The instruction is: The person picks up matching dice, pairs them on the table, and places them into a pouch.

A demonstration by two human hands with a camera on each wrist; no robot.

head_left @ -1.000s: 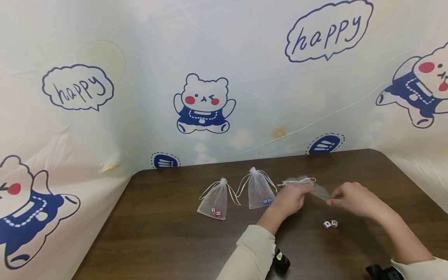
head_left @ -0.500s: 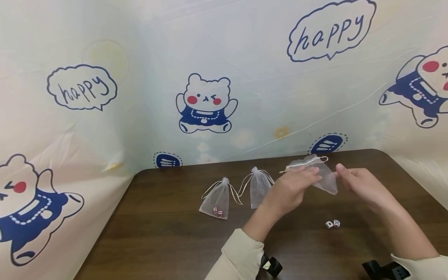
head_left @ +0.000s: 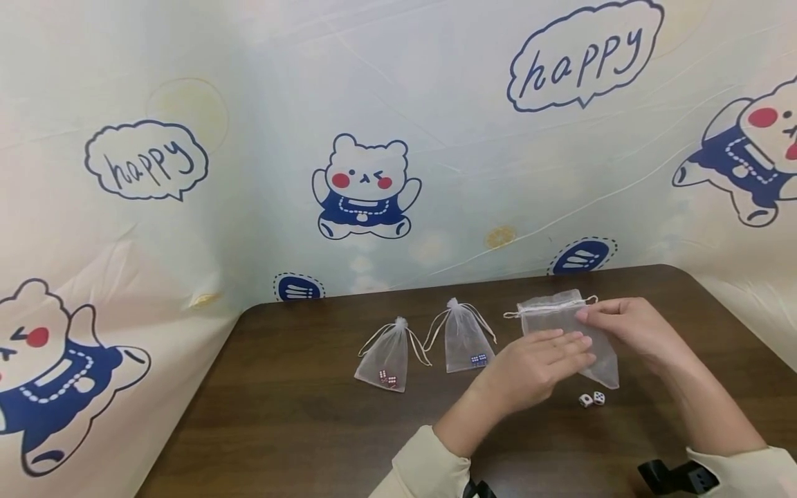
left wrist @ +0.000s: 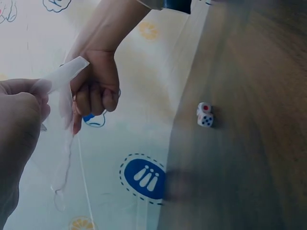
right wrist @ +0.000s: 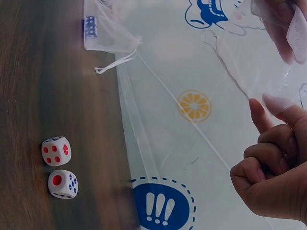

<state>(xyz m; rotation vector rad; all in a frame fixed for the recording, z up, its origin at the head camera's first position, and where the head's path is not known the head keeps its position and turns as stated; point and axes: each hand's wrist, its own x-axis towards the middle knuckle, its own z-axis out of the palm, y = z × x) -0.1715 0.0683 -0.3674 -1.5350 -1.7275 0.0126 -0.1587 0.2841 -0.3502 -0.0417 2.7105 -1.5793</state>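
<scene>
A white mesh drawstring bag (head_left: 600, 356) hangs between my two hands, its drawstring end up and its lower corner near two white dice (head_left: 591, 399) in the head view. My left hand (head_left: 529, 366) lies across the bag's front; in the left wrist view its thumb and fingers pinch the mesh (left wrist: 62, 76). With thumb and forefinger, my right hand (head_left: 629, 325) pinches the bag's upper right side just below the drawstring. No dice show inside this bag. Beside each other on the wood, the white dice (right wrist: 60, 167) are larger in the right wrist view.
Two drawn-shut mesh bags lie left of my hands: one bag (head_left: 392, 346) with red dice (head_left: 387, 377), another bag (head_left: 461, 335) with blue dice (head_left: 479, 360). The brown table (head_left: 280, 415) meets a printed cloth backdrop (head_left: 436, 138) at its back edge.
The bag has opened out from a bunched, slanted position and now hangs more upright. My right hand went from its lower corner to near the drawstring; my left hand moved lower. The dice stayed.
</scene>
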